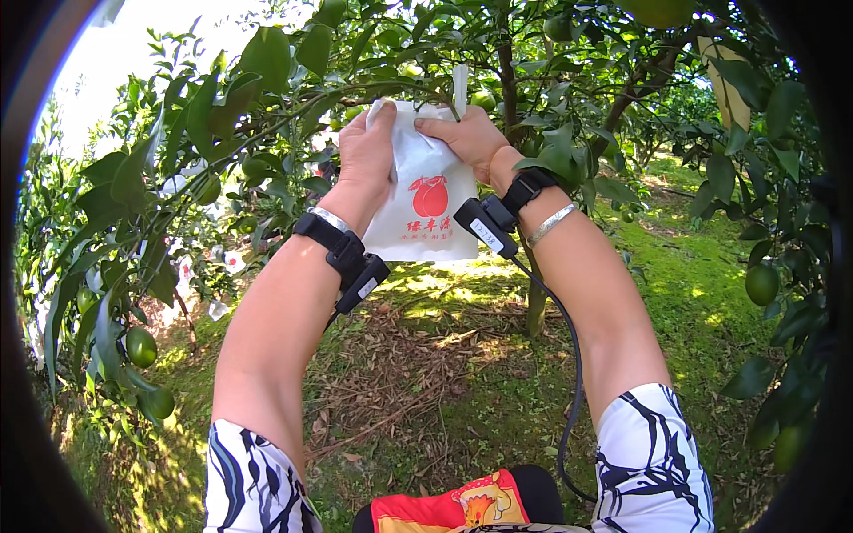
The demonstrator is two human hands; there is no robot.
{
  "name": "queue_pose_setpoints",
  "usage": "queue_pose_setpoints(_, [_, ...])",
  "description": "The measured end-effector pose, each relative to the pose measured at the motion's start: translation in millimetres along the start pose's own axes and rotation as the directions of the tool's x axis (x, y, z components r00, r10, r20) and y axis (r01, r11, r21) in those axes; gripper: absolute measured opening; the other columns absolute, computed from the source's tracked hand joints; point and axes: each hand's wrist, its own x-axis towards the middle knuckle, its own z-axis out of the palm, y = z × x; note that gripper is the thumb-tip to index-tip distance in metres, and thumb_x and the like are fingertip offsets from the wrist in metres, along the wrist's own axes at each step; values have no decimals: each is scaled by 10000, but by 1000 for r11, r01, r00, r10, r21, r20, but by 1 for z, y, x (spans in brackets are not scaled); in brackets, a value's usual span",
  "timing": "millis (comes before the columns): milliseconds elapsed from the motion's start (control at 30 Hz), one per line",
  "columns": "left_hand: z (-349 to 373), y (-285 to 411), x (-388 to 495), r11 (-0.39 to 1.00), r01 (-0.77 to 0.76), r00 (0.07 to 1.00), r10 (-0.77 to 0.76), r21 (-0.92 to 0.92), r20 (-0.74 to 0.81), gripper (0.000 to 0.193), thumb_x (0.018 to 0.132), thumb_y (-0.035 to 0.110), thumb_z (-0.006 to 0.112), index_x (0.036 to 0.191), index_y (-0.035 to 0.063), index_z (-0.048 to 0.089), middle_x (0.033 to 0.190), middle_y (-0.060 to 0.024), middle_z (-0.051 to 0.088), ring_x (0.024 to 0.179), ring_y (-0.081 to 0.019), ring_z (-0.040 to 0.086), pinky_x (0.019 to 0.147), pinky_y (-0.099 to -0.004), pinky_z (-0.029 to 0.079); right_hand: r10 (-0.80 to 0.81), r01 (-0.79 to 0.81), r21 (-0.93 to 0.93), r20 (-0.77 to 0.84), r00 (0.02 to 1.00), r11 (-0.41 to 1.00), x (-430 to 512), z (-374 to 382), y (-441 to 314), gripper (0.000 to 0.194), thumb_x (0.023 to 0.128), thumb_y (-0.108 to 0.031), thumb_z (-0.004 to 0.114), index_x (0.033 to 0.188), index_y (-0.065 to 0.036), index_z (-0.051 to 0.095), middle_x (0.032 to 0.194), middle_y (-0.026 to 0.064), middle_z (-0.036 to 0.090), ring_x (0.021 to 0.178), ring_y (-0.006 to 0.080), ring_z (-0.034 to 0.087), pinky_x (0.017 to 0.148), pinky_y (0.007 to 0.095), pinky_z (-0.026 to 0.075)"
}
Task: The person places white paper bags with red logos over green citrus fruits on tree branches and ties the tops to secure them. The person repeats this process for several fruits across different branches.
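A white paper fruit bag [423,160] with a red fruit print and red writing hangs upright between my hands, under a leafy branch. My left hand [366,150] grips its upper left edge, thumb on top. My right hand [470,136] pinches the upper right edge, its thumb lying across the front near the bag's mouth. A thin stem runs down to the gathered top, where a narrow white strip [460,90] sticks up. Whatever the bag holds is hidden. Both wrists carry black straps with small devices and silver bangles.
Green citrus fruits [141,346] hang among leaves at the left, with another fruit [762,284] at the right. A slim trunk [536,306] stands behind my right forearm. A black cable [573,346] runs down from the right wrist. Dry twigs and leaves [413,380] cover the mossy ground.
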Motion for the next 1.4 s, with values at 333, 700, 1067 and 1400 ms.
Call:
queue_pose_setpoints(333, [4,16,14,992,56,998,-58,111,17,179,895,119,512,991,-31,534,876,-112,614,707,-177,621,622,-306,529,-92,83,258,25,995,963,1,-7,9,320,802,-250,661,929,43,640,756,66,638,578,124,561,539,274,459])
queue_pose_setpoints(700, [-4,5,22,979,-29,999,32,203,-11,178,912,129,479,968,-26,545,844,-71,610,702,-141,604,625,-273,493,-101,122,302,-84,991,945,-1,-15,11,213,811,-194,645,906,-4,643,791,42,641,662,103,579,588,265,460])
queue_pose_setpoints(1067, [-10,25,14,935,62,996,-81,349,39,243,874,207,587,988,-9,589,854,-58,628,717,-123,606,611,-258,480,-83,86,135,-25,996,987,1,-5,6,311,768,-296,708,851,-1,654,801,63,654,686,123,592,595,297,481])
queue_pose_setpoints(1400, [-26,31,21,874,-13,1000,25,486,-19,174,894,195,545,896,26,588,742,-7,600,593,-73,547,543,-236,450,-383,381,-36,-64,922,924,13,-11,28,359,817,-381,626,842,-25,662,705,93,620,611,147,542,591,313,456])
